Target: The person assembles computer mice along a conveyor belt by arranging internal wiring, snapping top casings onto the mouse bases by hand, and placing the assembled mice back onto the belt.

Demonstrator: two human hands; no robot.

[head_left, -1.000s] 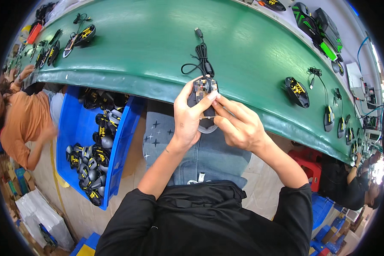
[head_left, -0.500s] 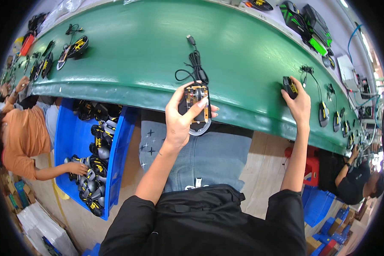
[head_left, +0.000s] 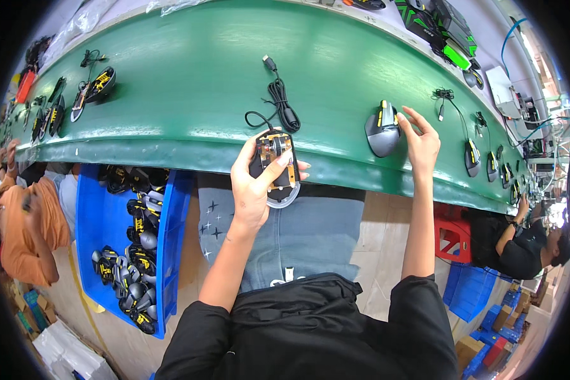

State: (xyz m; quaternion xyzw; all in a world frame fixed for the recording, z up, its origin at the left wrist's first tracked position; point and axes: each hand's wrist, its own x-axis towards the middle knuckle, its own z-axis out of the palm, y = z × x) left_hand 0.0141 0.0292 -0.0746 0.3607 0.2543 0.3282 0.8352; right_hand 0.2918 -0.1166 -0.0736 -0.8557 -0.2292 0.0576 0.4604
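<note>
The left hand (head_left: 253, 180) clamps the mouse base (head_left: 284, 181); the cover (head_left: 383, 134) could slip if the right hand (head_left: 421, 142), finger grip unclear, holds loosely.

From my head, wide left fisheye faces down, near my left hand (head_left: 252, 185) and right hand (head_left: 422, 147), green bench (head_left: 196, 92) curving beyond.

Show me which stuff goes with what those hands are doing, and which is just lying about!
Seems part of the work:
opened mouse, in the left hand
its black cable
grey-black mouse cover, beside the right hand

Just lying about, probably:
red stool
black-and-green packaging
clear plastic
</note>
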